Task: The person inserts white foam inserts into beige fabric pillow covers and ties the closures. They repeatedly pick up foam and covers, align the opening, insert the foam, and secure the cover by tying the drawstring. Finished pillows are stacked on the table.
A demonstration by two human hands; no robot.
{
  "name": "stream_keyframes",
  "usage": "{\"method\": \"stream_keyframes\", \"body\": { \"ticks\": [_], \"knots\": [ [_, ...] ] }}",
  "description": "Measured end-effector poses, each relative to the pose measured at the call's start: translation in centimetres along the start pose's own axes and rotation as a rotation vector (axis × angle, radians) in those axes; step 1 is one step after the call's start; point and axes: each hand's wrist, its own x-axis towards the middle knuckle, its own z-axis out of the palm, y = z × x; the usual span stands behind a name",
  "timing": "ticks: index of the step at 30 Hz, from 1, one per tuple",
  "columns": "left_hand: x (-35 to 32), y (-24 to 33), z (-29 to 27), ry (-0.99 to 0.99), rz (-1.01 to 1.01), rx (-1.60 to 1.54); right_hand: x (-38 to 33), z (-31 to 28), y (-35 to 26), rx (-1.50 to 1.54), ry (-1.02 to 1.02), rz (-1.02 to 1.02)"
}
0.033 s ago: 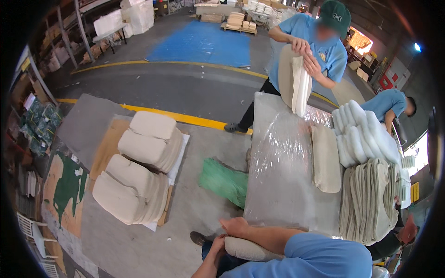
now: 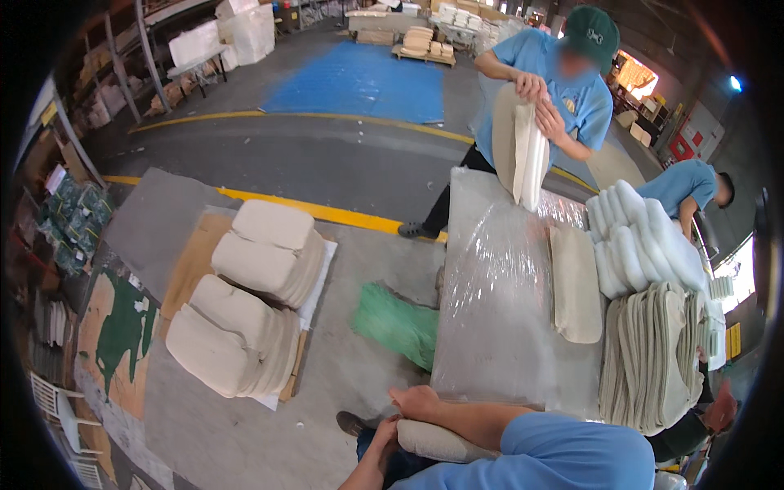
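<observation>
A beige, rounded cushion [image 2: 445, 442] lies low in front of me, partly under my right forearm and the blue sleeve. My left hand [image 2: 385, 433] is closed at its near left end, fingers curled against the edge. Just above that end, my right hand [image 2: 416, 401] is closed too, its fingers bent; whatever is between them is hidden. Beside my right arm stands a table topped with clear plastic film [image 2: 490, 359]. A flat beige cover [image 2: 575, 286] lies on that table.
Stacked beige cushions [image 2: 237, 335] lie on cardboard at left. Green plastic [image 2: 395, 322] is on the floor by the table. Beige covers [image 2: 649, 359] and white padded inserts [image 2: 645, 237] are piled at right. Across the table, a co-worker [image 2: 551, 90] holds a cover and white insert upright.
The whole view has shifted very slightly. Both my hands and the cushion keep their places, and the co-worker holds the same pose.
</observation>
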Motion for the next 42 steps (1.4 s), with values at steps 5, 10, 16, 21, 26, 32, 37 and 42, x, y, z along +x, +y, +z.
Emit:
{"method": "stream_keyframes", "body": {
  "ticks": [5, 10, 16, 21, 26, 32, 37, 42],
  "knots": [
    [-0.2, 0.9, 1.3, -0.103, -0.032, -0.018, -0.2, -1.8, 0.9, -0.039, 0.019, 0.058],
    [-1.3, 2.6, 1.0, -0.206, -0.014, 0.137, -7.8, -9.1, 3.6, 0.523, -0.216, -0.179],
    [-2.0, 2.2, 1.6, -0.203, -0.087, 0.121, -24.5, -13.2, 2.2, -0.058, -0.126, 0.133],
    [-1.3, 4.4, 3.3, -0.159, -0.154, 0.308, -27.0, -11.5, 0.8, -0.069, 0.018, 0.272],
    [-1.3, 7.5, 7.4, -0.176, 0.002, 0.336, -30.2, -12.9, 5.0, 0.317, 0.179, 0.28],
    [-5.7, 6.9, 6.7, 0.024, 0.379, 0.934, -31.9, -10.1, 15.8, 1.118, 0.331, 0.536],
    [-12.1, 2.7, -4.1, 0.313, 0.366, 1.391, -31.2, -7.3, 20.0, 1.035, 0.521, 0.655],
    [-14.8, -0.4, -7.2, 0.339, 0.099, 1.223, -29.4, -6.4, 19.8, 0.687, 0.561, 0.773]
  ]
}}
